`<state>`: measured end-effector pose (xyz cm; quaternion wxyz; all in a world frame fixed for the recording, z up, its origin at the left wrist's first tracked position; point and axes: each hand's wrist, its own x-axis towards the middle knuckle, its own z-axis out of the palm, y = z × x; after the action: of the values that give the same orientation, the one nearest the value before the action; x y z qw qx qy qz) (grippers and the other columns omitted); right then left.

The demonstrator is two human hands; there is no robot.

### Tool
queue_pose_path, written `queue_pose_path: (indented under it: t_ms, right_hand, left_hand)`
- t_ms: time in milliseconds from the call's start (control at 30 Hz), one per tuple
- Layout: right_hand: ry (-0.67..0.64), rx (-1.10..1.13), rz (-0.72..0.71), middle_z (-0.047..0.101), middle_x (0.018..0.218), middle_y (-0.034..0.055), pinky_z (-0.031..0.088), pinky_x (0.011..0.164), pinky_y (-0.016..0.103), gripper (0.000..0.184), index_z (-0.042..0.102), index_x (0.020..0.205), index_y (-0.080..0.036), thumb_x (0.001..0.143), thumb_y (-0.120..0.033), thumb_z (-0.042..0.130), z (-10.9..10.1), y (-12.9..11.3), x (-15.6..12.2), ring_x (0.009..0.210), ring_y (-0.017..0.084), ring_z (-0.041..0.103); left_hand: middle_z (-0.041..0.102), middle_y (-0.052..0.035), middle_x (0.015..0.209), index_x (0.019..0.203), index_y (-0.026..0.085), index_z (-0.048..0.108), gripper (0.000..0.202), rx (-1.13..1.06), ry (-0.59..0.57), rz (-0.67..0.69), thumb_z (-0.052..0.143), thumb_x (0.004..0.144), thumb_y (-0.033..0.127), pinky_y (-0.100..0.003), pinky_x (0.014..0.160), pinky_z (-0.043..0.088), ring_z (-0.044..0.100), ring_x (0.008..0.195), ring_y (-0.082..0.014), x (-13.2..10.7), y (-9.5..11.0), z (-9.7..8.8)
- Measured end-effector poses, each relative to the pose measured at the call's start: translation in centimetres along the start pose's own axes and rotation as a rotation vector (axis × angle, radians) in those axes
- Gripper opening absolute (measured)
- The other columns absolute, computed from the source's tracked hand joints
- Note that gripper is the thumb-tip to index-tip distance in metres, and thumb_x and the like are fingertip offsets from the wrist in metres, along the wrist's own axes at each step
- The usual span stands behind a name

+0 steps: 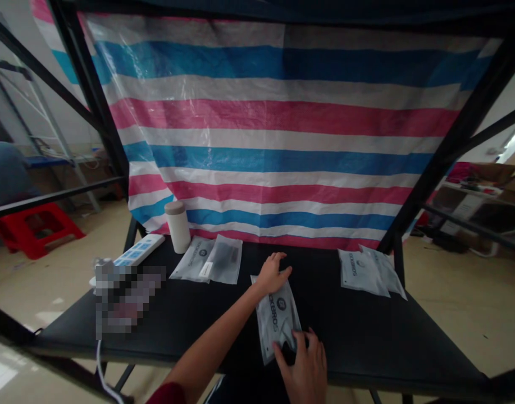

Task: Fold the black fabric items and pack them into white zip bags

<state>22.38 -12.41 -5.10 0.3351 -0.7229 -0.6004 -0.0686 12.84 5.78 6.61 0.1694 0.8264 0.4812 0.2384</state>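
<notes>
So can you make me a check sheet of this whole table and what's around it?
Surface: black tabletop on a dark metal frame.
Job's things: white ROCKBROS pouch under both hands; left pair of pouches at the back; right pair of pouches at the back.
Clutter: white bottle with tan cap; white-and-blue power strip; a blurred patch beside it.
Grippers: bare hands; left hand on the pouch's far end, right hand on its near end.
Cables: white cable hanging off the front left edge.
Surroundings: striped tarp, red stool, cardboard boxes.
</notes>
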Motion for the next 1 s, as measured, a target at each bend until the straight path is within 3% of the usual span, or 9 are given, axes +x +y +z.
queue_pose_path:
  t_ms: [100,233,333,500,633,767,1000]
  right_hand:
    - [0.028,0.006,-0.004,0.063,0.104,0.0178,0.043,0.093,0.056,0.047,0.067,0.099,-0.023,0.085,-0.064,0.049,0.3,0.4,-0.5,0.110,0.041,0.056]
    - [-0.019,0.054,-0.015,0.066,0.093,0.0124,0.046,0.082,0.047,0.042,0.069,0.087,-0.027,0.089,-0.062,0.046,-0.3,1.4,0.7,0.095,0.034,0.062]
    - [-0.131,0.191,-0.008,0.069,0.087,0.0094,0.047,0.076,0.042,0.043,0.066,0.081,-0.026,0.091,-0.061,0.042,-0.7,2.3,3.4,0.087,0.030,0.064]
    - [-0.349,0.501,0.152,0.073,0.095,0.0058,0.051,0.078,0.035,0.045,0.061,0.103,-0.026,0.093,-0.058,0.032,1.1,3.0,9.4,0.092,0.026,0.070]
    - [-0.399,0.447,0.196,0.074,0.100,0.0101,0.050,0.079,0.034,0.048,0.062,0.103,-0.022,0.093,-0.054,0.028,3.0,2.9,12.4,0.097,0.028,0.070]
    - [-0.400,0.390,0.149,0.073,0.098,0.0136,0.049,0.078,0.033,0.051,0.063,0.095,-0.021,0.094,-0.052,0.022,3.5,2.9,12.6,0.097,0.028,0.070]
    - [-0.333,0.384,0.156,0.073,0.084,0.0122,0.048,0.071,0.032,0.053,0.061,0.087,-0.023,0.095,-0.056,0.020,3.2,2.7,11.5,0.086,0.028,0.071]
  left_hand:
    - [0.063,-0.0159,0.122,0.127,0.012,0.053,0.046,0.063,-0.116,-0.087,0.054,0.089,0.039,-0.041,0.097,0.047,0.060,0.114,-0.0292,1.2,-0.1,1.8]
    - [0.070,-0.0168,0.103,0.107,0.013,0.064,0.038,0.118,-0.250,-0.138,0.046,0.093,0.043,-0.041,0.086,0.053,0.067,0.102,-0.0320,0.6,-1.2,3.1]
    - [0.071,-0.0146,0.103,0.110,0.016,0.062,0.036,0.132,-0.284,-0.142,0.039,0.096,0.040,-0.039,0.086,0.053,0.068,0.102,-0.0296,-0.6,-1.4,3.3]
    - [0.071,-0.0129,0.103,0.113,0.018,0.057,0.038,0.104,-0.292,-0.094,0.026,0.100,0.036,-0.039,0.085,0.052,0.068,0.100,-0.0277,-2.6,-1.0,3.7]
    - [0.071,-0.0103,0.102,0.108,0.020,0.060,0.033,0.057,-0.309,-0.005,0.030,0.099,0.032,-0.035,0.085,0.051,0.068,0.099,-0.0261,-3.6,-0.5,4.1]
    - [0.072,-0.0078,0.100,0.101,0.022,0.064,0.026,0.019,-0.320,0.039,0.040,0.093,0.027,-0.033,0.083,0.051,0.068,0.097,-0.0253,-3.7,-0.3,4.4]
    - [0.073,-0.0064,0.095,0.097,0.021,0.068,0.033,-0.034,-0.298,0.025,0.036,0.094,0.028,-0.030,0.078,0.050,0.068,0.092,-0.0228,-3.3,-0.6,4.6]
